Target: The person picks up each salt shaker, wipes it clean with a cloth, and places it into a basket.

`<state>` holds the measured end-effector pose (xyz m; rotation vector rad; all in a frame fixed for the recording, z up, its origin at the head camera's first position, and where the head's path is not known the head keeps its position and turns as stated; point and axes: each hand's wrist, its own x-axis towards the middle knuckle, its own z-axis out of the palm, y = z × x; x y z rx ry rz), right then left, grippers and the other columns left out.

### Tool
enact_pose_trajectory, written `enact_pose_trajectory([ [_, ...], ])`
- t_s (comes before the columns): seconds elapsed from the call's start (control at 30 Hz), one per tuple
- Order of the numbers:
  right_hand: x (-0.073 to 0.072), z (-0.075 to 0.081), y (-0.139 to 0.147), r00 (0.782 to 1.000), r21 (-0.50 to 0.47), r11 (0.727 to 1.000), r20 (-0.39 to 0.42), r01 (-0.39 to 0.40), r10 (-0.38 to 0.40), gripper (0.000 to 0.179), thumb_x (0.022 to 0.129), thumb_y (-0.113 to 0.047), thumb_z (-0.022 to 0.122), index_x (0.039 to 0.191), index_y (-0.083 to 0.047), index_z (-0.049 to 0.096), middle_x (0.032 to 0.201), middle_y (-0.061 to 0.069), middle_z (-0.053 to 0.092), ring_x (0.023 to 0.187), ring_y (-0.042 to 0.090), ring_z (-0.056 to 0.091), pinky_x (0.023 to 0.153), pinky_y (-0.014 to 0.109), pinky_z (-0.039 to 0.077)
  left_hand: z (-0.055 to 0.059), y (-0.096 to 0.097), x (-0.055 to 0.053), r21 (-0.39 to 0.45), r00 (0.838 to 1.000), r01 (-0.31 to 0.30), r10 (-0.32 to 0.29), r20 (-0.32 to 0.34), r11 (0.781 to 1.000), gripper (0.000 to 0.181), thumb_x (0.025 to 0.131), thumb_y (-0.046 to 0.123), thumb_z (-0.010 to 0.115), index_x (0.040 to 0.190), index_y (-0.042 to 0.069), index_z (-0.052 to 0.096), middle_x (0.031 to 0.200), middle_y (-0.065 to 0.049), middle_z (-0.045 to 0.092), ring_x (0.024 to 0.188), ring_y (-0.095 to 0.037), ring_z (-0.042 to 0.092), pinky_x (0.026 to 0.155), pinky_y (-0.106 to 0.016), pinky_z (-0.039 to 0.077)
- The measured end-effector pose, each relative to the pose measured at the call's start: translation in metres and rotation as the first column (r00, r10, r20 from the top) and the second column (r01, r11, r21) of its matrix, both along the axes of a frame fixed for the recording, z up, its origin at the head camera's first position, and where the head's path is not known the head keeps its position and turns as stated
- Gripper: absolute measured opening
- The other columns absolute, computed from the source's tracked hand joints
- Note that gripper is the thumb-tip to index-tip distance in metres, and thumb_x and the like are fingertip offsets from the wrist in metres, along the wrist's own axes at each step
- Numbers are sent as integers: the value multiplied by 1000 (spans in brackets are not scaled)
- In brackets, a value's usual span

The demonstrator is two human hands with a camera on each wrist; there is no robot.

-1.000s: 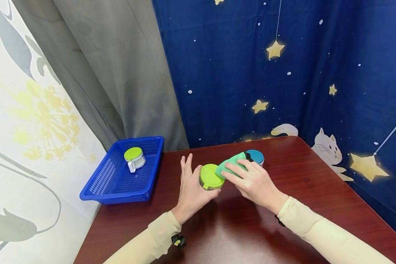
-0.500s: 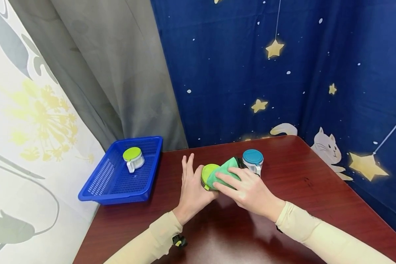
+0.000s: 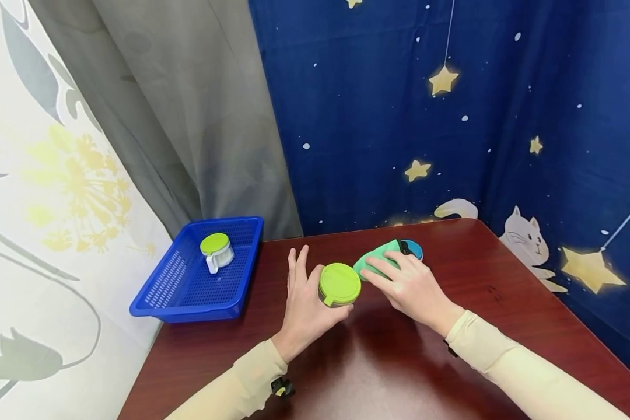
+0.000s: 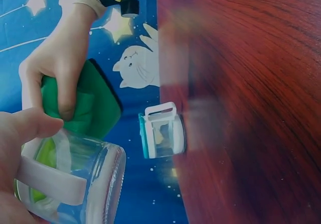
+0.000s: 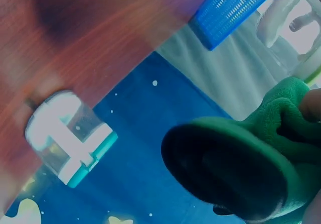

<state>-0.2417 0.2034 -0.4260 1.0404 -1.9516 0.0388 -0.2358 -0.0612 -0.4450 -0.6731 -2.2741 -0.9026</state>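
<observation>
My left hand (image 3: 310,309) grips a clear glass jar (image 4: 88,174) with a lime-green lid (image 3: 340,284) and a white handle. It holds the jar up over the table, lid upward and tilted slightly, with thumb and fingers round its side. A green cloth (image 3: 375,261), bunched up, is pinched in my right hand (image 3: 419,291), just right of that lid. The right wrist view shows a dark oval patch on the cloth. Behind the right hand stands a second glass jar (image 5: 70,138) with a blue lid (image 3: 413,248), partly hidden in the head view.
At the left of the brown table (image 3: 367,373), a blue plastic basket (image 3: 202,316) with perforated walls holds another green-lidded jar (image 3: 217,254). A grey curtain (image 3: 231,146) and a dark blue star-patterned curtain (image 3: 357,128) hang behind the table.
The right hand swept the cloth leftward over the green lid, then back to the right, uncovering the lid. The blue-lidded jar came into view and is partly covered again. The left hand stays nearly still.
</observation>
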Motion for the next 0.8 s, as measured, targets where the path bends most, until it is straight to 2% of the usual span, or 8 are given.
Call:
enact_pose_trajectory([
  [0.1,0,-1,0,1000,-20,1000,1,0,0,31,98,-18,59,126,-16,70,133,9,64,112,37,61,75,50,56,1,1,0,-12,1000,-1,1,-5,1000,78,59,50,92,119,9,62,166,-6,15,152,-34,1,108,-71,24],
  [0.23,0,2,0,1000,-40,999,-27,-7,6,38,88,-14,72,126,-16,70,132,8,65,110,37,62,75,50,56,-1,2,0,-25,1000,-11,11,13,1000,76,60,50,91,118,10,62,165,-7,15,152,-35,1,109,-71,23],
  [0.37,7,8,-9,998,-69,997,-49,-42,38,31,95,-16,64,125,-16,71,131,8,65,108,37,63,74,50,57,-3,4,0,-28,1000,-7,8,21,1000,74,59,49,92,116,11,63,165,-9,16,152,-37,2,108,-72,23],
  [0.5,20,10,-27,991,-69,990,-57,-126,123,30,101,-18,53,124,-15,72,129,8,66,106,37,64,77,50,57,-4,6,0,-38,1000,-4,5,17,999,71,58,47,92,113,13,63,165,-10,17,152,-38,2,107,-73,24],
  [0.63,34,13,-42,975,-39,978,-94,-206,201,29,100,-15,53,122,-15,74,126,8,68,101,36,65,74,46,57,-3,9,0,-62,1000,-3,4,6,998,74,59,52,91,113,11,63,165,-11,16,152,-39,2,104,-75,27],
  [0.8,41,18,-49,969,-33,974,-122,-222,217,27,103,-15,52,119,-15,75,124,8,68,100,35,66,73,45,57,-3,9,1,-73,1000,-3,3,-7,997,80,61,61,88,116,10,63,165,-11,16,151,-40,3,104,-75,27],
])
